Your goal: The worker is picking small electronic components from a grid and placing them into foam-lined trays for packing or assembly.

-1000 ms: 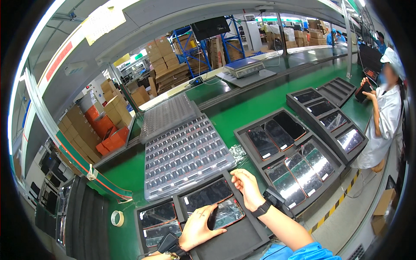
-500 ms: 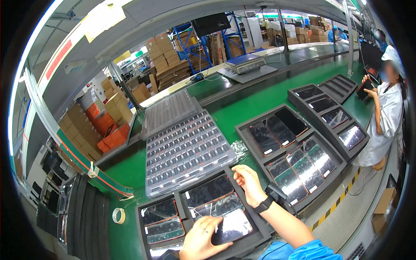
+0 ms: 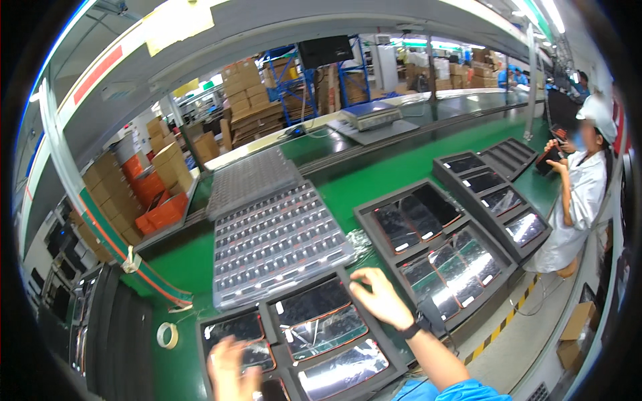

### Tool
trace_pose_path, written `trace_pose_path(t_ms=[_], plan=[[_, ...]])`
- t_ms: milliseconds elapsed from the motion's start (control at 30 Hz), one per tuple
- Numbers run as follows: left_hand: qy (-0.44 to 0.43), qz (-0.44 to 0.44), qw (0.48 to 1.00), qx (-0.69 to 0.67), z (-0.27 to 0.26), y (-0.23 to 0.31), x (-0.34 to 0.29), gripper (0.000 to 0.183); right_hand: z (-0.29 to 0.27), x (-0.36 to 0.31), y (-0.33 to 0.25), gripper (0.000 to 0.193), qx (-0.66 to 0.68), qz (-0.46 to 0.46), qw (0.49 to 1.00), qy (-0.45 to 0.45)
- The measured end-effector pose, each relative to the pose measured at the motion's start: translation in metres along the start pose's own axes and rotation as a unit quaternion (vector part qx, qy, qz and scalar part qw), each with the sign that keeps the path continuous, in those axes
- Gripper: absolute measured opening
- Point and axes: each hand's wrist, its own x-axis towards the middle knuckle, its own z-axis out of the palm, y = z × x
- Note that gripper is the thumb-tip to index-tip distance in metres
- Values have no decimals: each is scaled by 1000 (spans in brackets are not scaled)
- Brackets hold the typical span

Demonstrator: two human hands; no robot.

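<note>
Nearest me, my left hand is blurred over the near dark tray of glossy panels; I cannot tell its grip. My right hand, fingers spread, rests on that tray's far right edge. Beyond lies a clear blister tray.

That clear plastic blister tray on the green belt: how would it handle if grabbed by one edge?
The clear tray looks thin-walled, so it would probably flex and sag. Its rows of small pockets suggest contents could spill if tilted. Likely light, and its glossy surface may slide easily on the green belt.
</note>
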Motion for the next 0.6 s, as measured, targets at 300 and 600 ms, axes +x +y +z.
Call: trace_pose_path(t_ms=[300,600], plan=[[-19,-453,822,-343,-33,-100,-135,58,-51,-78,-34,82,200,200,949,-142],[80,-377,812,-438,-90,-145,-161,57,-45,-119,-42,53,393,441,789,-166]])
